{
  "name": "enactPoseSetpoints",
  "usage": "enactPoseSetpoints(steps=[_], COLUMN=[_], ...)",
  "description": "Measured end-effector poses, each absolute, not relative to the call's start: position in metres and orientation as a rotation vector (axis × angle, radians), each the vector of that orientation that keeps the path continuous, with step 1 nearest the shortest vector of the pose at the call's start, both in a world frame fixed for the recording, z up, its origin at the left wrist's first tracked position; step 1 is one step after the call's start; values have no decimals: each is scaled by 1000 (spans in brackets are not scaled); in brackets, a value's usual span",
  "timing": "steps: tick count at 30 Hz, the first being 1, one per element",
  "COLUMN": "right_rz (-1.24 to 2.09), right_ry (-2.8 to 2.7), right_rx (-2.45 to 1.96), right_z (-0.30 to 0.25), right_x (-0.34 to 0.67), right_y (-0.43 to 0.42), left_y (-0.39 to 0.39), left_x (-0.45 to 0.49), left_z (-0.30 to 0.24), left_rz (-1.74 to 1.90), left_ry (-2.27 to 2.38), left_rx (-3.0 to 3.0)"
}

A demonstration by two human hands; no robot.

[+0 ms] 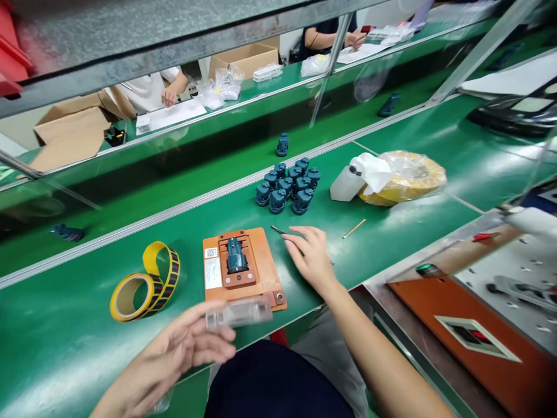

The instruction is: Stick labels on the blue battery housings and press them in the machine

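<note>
My left hand (191, 342) holds a clear plastic block (240, 313), blurred by motion, over the near edge of an orange fixture board (270, 273). A dark teal plastic housing (235, 255) lies in the recess of that board. To the right of the board is my right hand (311, 255), its fingers slightly bent and apart. Its fingertips are beside a thin dark rod-like tool (277, 230) on the green bench; the hand covers the tool's middle. I cannot tell whether they touch it.
Several teal housings (285, 186) stand grouped behind the board. A yellow-and-black label roll (130, 296) is at left. A white bottle (346, 184), a plastic-wrapped yellow roll (402, 174) and a small brush (354, 229) lie at right. Behind the conveyor (183, 186), two people work.
</note>
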State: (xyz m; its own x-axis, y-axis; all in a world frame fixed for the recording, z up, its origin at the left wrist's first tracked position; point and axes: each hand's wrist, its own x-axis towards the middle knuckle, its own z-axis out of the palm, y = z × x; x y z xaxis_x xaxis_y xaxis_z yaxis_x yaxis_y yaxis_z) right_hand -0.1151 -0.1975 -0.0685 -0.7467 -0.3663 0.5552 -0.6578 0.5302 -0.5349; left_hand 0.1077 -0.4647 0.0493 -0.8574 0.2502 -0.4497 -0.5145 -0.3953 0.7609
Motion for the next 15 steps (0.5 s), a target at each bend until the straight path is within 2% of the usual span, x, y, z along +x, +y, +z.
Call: enactPoseSetpoints(steps=[4, 10, 12, 13, 15], right_rz=[806, 724, 719, 712, 690], right_ry=[-2469, -2519, -2528, -2532, -2541], right_rx=[617, 535, 528, 525, 525], right_z=[-92, -104, -102, -101, -101], right_x=[-107, -103, -103, -103, -103], right_y=[-166, -165, -166, -166, -165], left_y=[-462, -460, -476, -488, -519], left_x=[74, 49, 47, 46, 40], left_z=[56, 44, 47, 50, 54], left_rz=[2447, 2401, 2266, 2125, 1641], left_ry=[1266, 1375, 1658, 1941, 2614], left_rx=[-380, -570, -587, -615, -723])
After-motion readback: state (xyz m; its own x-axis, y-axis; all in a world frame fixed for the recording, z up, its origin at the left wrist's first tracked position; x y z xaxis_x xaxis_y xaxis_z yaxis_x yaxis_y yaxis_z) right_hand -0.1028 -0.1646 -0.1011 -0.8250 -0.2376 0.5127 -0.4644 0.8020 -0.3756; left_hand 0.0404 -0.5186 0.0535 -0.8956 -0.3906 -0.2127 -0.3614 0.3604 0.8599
